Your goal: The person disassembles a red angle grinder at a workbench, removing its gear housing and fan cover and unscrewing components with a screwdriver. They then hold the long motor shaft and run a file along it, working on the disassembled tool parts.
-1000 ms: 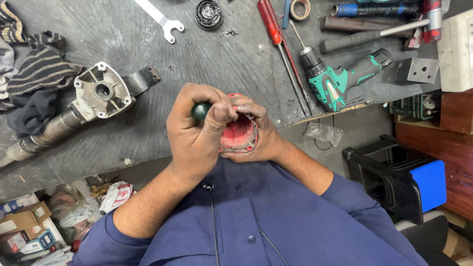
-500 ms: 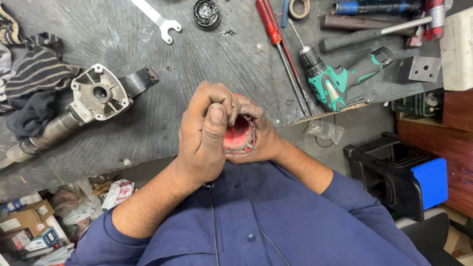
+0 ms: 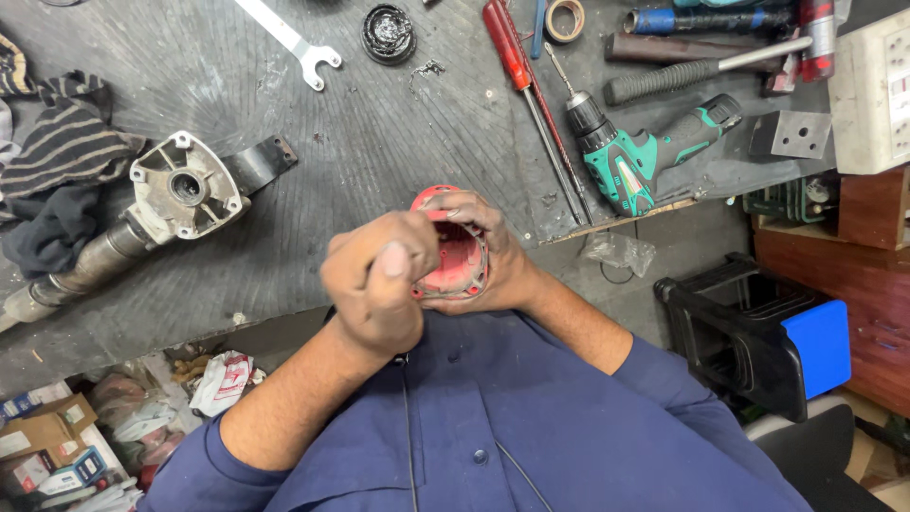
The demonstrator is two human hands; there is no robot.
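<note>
My right hand [image 3: 500,268] cups a red plastic motor housing [image 3: 459,258] just off the near edge of the bench, its open side turned up toward me. My left hand [image 3: 377,289] is clenched in a fist against the housing's left rim, thumb on top. The fist covers what it grips; only earlier did a dark green tool handle show inside it. A thin black cord [image 3: 409,446] runs down over my blue shirt.
On the dark rubber mat [image 3: 379,142] lie a grey gear housing on a shaft [image 3: 180,190], a flat wrench [image 3: 289,40], a black round cap [image 3: 388,31], a red screwdriver [image 3: 517,71], a teal cordless drill [image 3: 630,152] and a hammer [image 3: 711,66]. A black and blue crate [image 3: 768,332] stands to the right.
My left fist has slid from on top of the red housing to its left side, uncovering the housing's open inside. The green handle seen a second ago is now hidden in the fist.
</note>
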